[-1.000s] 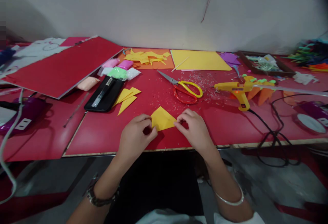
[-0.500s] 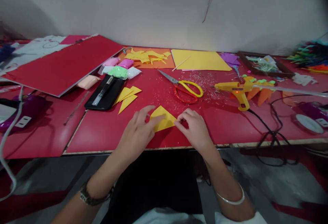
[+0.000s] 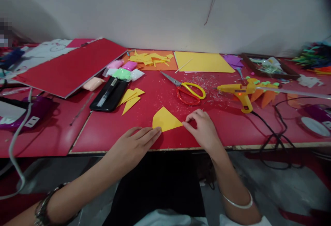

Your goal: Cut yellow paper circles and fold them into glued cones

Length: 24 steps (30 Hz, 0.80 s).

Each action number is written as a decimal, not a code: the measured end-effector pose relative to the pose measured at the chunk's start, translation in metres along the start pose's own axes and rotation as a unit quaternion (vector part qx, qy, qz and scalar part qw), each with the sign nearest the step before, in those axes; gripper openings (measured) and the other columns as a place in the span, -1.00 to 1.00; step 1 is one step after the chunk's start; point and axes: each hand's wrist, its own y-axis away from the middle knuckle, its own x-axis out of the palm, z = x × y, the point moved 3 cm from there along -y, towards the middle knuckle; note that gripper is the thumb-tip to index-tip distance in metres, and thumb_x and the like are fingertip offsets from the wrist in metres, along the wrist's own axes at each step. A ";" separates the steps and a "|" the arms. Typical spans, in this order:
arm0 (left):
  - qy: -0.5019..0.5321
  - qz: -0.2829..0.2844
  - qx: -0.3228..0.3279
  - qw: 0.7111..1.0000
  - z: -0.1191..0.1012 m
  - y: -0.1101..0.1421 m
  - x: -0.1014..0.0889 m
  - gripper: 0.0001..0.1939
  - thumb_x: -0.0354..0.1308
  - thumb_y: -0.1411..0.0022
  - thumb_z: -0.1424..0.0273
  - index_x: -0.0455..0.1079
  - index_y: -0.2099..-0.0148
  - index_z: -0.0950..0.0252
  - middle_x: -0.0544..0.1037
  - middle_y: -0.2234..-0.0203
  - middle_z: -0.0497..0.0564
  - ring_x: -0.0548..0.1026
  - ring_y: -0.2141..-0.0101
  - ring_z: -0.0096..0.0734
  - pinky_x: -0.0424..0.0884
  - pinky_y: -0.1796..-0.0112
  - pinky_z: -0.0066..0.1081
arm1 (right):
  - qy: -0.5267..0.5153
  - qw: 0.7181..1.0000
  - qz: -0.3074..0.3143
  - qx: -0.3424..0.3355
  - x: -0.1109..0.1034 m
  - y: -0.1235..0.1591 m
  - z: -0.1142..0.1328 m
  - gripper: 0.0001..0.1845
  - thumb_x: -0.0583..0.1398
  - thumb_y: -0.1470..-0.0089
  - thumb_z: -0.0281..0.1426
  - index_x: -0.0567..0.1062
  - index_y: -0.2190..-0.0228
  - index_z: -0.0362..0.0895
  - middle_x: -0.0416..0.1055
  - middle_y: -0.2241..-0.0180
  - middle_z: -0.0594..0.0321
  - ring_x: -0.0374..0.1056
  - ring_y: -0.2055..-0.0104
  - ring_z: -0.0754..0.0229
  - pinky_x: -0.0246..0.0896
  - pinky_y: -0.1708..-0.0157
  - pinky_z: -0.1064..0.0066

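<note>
A yellow piece of paper (image 3: 165, 119) with a pointed right corner and a rounded left side lies near the table's front edge. My left hand (image 3: 133, 146) is stretched out flat, its fingertips touching the paper's lower left edge. At the paper's right tip, my right hand (image 3: 203, 127) is closed in a pinch of thumb and forefinger. Beyond them rest the scissors (image 3: 184, 88), with one yellow and one red handle. Several yellow paper triangles (image 3: 130, 100) lie to the left, beside a black phone (image 3: 108, 96).
A yellow glue gun (image 3: 241, 91) with a lit red light stands at right, its black cable (image 3: 274, 134) trailing over the edge. Farther back are yellow sheets (image 3: 207, 62), yellow scraps (image 3: 150, 58), clay packets (image 3: 122, 74), a tray (image 3: 247, 60) and a large red board (image 3: 72, 67).
My left hand has drawn back left and down from over the paper and flattened at its lower edge, uncovering it. My right hand keeps its pinch at the paper's tip. The view shifted slightly.
</note>
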 end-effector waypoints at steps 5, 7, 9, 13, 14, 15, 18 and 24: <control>0.011 0.030 -0.023 0.999 -0.001 0.009 0.000 -0.41 -0.22 -0.14 0.69 0.07 -0.22 0.29 0.24 -0.14 0.01 0.23 -0.09 -0.34 0.18 -0.03 -0.32 | -0.007 1.000 0.006 -0.015 -0.005 0.000 -0.009 -0.98 0.12 0.00 -0.44 0.35 0.46 -0.12 0.30 0.38 0.21 0.22 0.29 0.14 0.15 0.26 0.29; 0.023 0.035 -0.025 0.999 0.002 0.009 0.001 -0.40 -0.22 -0.14 0.69 0.05 -0.23 0.27 0.23 -0.14 0.01 0.22 -0.10 -0.35 0.18 -0.04 -0.32 | -0.028 0.999 0.001 -0.039 -0.007 0.002 -0.006 -0.92 0.07 -0.03 -0.50 0.35 0.41 -0.13 0.31 0.37 0.20 0.23 0.27 0.14 0.16 0.24 0.29; 0.046 0.040 -0.013 0.998 0.008 0.007 0.002 -0.40 -0.20 -0.15 0.67 0.04 -0.23 0.25 0.22 -0.15 0.02 0.23 -0.09 -0.35 0.18 -0.04 -0.32 | -0.072 0.995 0.004 -0.073 -0.010 0.004 0.000 -0.84 0.04 -0.06 -0.51 0.36 0.29 -0.13 0.33 0.30 0.18 0.25 0.22 0.16 0.17 0.19 0.30; 0.097 0.012 0.040 0.994 0.024 0.000 0.002 -0.46 -0.17 -0.17 0.63 0.13 -0.18 0.21 0.29 -0.11 -0.01 0.28 -0.05 -0.41 0.17 -0.04 -0.35 | -0.099 0.975 0.103 -0.168 -0.007 0.011 0.016 -0.68 0.13 -0.06 -0.34 0.35 0.10 -0.07 0.30 0.05 0.18 0.18 0.01 0.14 0.12 0.02 0.27; 0.106 -0.004 0.050 0.993 0.026 -0.003 0.001 -0.50 -0.16 -0.19 0.61 0.17 -0.15 0.20 0.33 -0.08 -0.02 0.30 -0.03 -0.42 0.18 -0.03 -0.35 | -0.077 0.972 0.124 -0.184 -0.006 0.014 0.021 -0.64 0.16 -0.04 -0.29 0.36 0.09 -0.06 0.29 0.02 0.20 0.16 -0.02 0.12 0.09 -0.01 0.25; 0.110 -0.020 0.052 0.992 0.028 -0.006 0.001 -0.56 -0.16 -0.22 0.57 0.21 -0.12 0.20 0.36 -0.04 -0.01 0.32 -0.01 -0.41 0.19 -0.02 -0.34 | -0.050 0.970 0.135 -0.194 -0.004 0.017 0.026 -0.60 0.17 -0.03 -0.24 0.36 0.07 -0.06 0.29 0.01 0.19 0.13 -0.03 0.10 0.07 -0.03 0.22; 0.109 -0.063 0.018 0.992 0.023 -0.014 0.000 -0.66 -0.08 -0.26 0.36 0.26 -0.07 0.24 0.40 0.01 0.05 0.34 0.03 -0.29 0.23 0.01 -0.25 | 0.029 0.972 0.127 -0.194 0.000 0.030 0.043 -0.45 0.14 -0.01 -0.12 0.32 0.02 -0.16 0.28 0.00 0.10 0.13 -0.02 0.03 0.07 -0.02 0.16; 0.125 -0.056 -0.007 0.991 0.002 -0.022 0.005 -0.34 0.03 -0.13 0.07 0.05 -0.22 0.23 0.24 -0.12 0.07 0.17 -0.10 -0.17 0.10 -0.07 -0.18 | 0.105 0.968 0.123 -0.191 0.007 0.049 0.054 -0.45 0.20 0.02 -0.26 0.29 0.00 -0.21 0.32 0.17 0.07 0.20 0.13 0.05 0.20 0.13 0.23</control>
